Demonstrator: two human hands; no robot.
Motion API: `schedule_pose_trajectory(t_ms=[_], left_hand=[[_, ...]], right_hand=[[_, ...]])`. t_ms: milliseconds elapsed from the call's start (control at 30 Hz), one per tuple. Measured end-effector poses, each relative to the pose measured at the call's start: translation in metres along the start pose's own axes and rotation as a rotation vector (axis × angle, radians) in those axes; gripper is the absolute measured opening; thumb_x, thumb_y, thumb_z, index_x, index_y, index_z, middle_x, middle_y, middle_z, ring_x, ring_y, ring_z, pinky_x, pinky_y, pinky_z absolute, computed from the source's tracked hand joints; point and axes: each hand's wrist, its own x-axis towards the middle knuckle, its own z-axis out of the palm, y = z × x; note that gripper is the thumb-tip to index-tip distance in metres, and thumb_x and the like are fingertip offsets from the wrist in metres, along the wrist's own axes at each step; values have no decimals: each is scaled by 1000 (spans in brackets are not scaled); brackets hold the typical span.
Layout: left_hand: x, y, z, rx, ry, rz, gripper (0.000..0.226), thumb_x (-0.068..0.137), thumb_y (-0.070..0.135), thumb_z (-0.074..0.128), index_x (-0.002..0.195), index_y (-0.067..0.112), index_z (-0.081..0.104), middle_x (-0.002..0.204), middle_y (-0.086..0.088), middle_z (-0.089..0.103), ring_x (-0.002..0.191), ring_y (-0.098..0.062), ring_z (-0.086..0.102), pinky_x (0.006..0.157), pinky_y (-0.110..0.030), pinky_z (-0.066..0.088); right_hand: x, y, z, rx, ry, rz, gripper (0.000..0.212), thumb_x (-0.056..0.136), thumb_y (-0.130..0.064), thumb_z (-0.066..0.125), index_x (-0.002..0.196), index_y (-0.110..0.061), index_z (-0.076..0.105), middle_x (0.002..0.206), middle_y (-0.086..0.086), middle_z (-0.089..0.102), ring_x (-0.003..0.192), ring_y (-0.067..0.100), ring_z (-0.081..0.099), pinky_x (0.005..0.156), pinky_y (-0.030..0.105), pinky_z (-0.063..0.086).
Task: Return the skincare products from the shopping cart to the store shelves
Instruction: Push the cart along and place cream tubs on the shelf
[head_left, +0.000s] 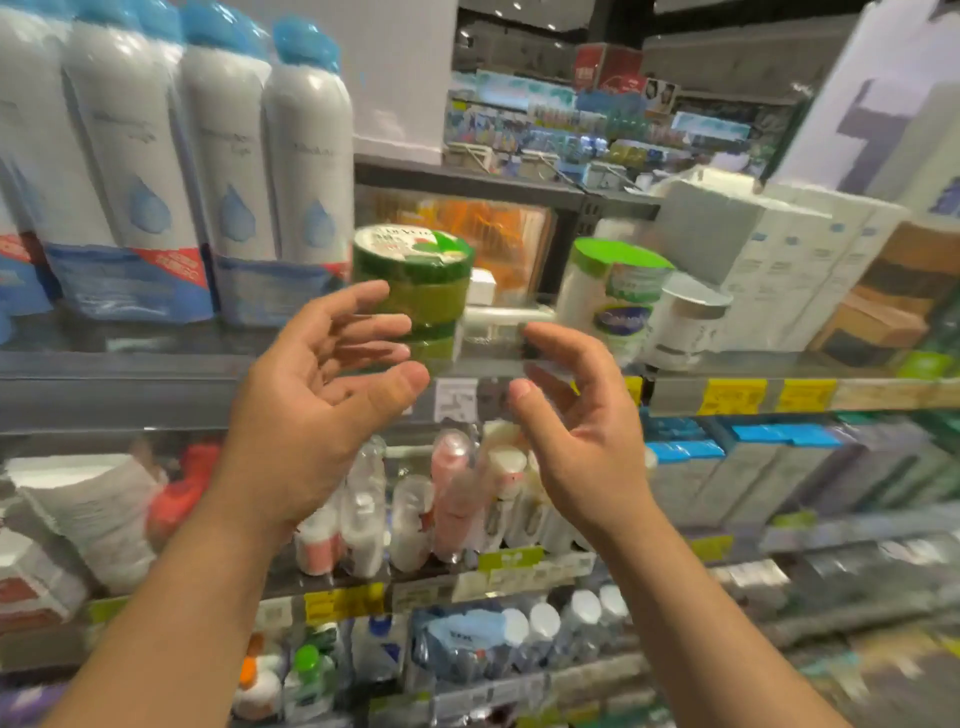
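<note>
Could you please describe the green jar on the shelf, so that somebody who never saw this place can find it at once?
Find the row of tall white spray cans with blue caps on the upper shelf. Immediately to their right stands the green jar, on top of another green jar, just beyond the open left hand. Unlike the white green-lidded tub further right, it is squat and green all over.

Single head view, facing forward, close to store shelves (779, 395), slightly downward

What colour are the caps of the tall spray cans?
Light blue caps, clearest in the head view, upper left.
</note>
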Motion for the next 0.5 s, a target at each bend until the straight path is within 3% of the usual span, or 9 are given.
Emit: schedule_pose_trajectory(t_ms=[100,167,267,433,500], left_hand=[[-18,-10,26,-27,-157,-41,68,71,42,79,134,32,57,124,1,71,113,-21,68,88,-23,55],[-32,-15,50,-30,-275,-67,73,70,54,82,136,36,56,126,3,70,115,-22,67,90,-28,56],[-53,-19,92,-28,-424,-103,77,69,73,77,137,43,56,129,4,69,117,-20,66,95,-35,56],[-95,-28,180,-60,-613,-196,78,68,77,75,136,41,57,128,6,69,119,-17,65,96,-37,54],[-121,-31,224,-73,-685,-256,81,66,80,74,134,39,58,126,6,71,117,-17,66,95,-36,54]], right_hand=[[-39,2,-25,38,87,92,37,92,-36,64,127,-25,62,129,1,63,124,19,62,102,38,53],[-64,0,-46,47,139,155,40,91,-39,63,126,-20,63,128,0,66,123,16,62,99,29,52],[-95,-3,-82,59,205,222,31,90,-41,64,119,-30,65,121,-8,71,119,10,65,95,22,51],[-157,-10,-167,33,344,341,39,87,-43,66,120,-22,67,121,-5,71,117,9,65,93,22,52],[-192,-14,-206,32,418,403,32,90,-34,67,119,-21,68,119,-2,72,114,9,66,90,20,51]])
